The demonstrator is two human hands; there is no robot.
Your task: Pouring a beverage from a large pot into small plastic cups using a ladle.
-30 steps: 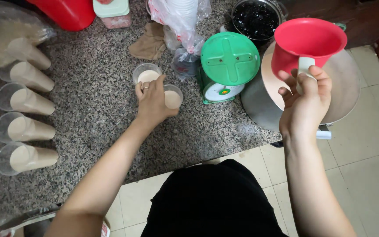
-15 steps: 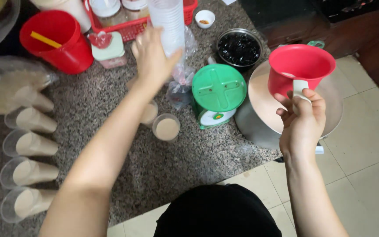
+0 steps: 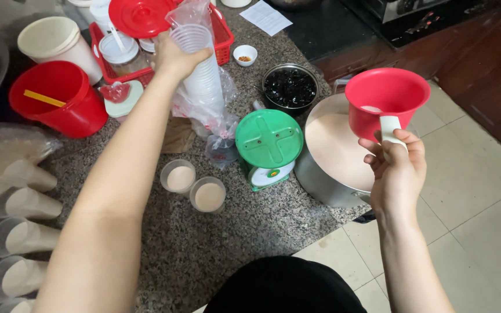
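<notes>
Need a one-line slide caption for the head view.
Left hand grips a stack of clear plastic cups; right hand holds a red ladle over a pot of beige liquid.

Speckled granite countertop (image 3: 204, 255), two filled cups (image 3: 194, 185) below the left hand's (image 3: 172, 57) grip on the cup stack (image 3: 201, 69), green scale (image 3: 269, 142) right, red bucket (image 3: 59, 104) left, big pot (image 3: 331, 153) under the right hand's (image 3: 398, 168) red scoop (image 3: 385, 101).

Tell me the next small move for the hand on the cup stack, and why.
Probably lift one clear cup off the stack of plastic cups and set it beside the two filled cups on the counter. The left hand is closed around the top of the stack, while the right hand holds the red scoop above the pot of beige liquid, with no empty cup standing upright nearby.
</notes>
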